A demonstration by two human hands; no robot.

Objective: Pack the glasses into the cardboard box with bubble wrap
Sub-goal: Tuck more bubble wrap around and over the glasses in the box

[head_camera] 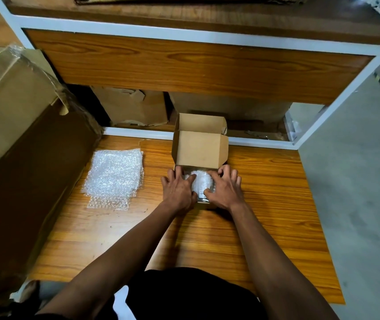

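A small open cardboard box [199, 148] stands at the middle of the wooden table, its lid flaps raised toward the back. Inside it lies a bubble-wrapped bundle [200, 181] with a white label; the glass under the wrap is barely visible. My left hand [179, 189] rests on the bundle's left side with its fingers spread over the wrap. My right hand [223, 188] covers the right side, fingers bent down onto the wrap and the box edge. To the left of the box lies a loose stack of bubble wrap sheets [114, 176].
A large brown carton [23, 139] stands along the table's left edge. More cartons [136, 105] sit under the wooden shelf [184, 63] behind the table. The white frame rail [262, 143] runs along the table's back. Grey floor lies to the right.
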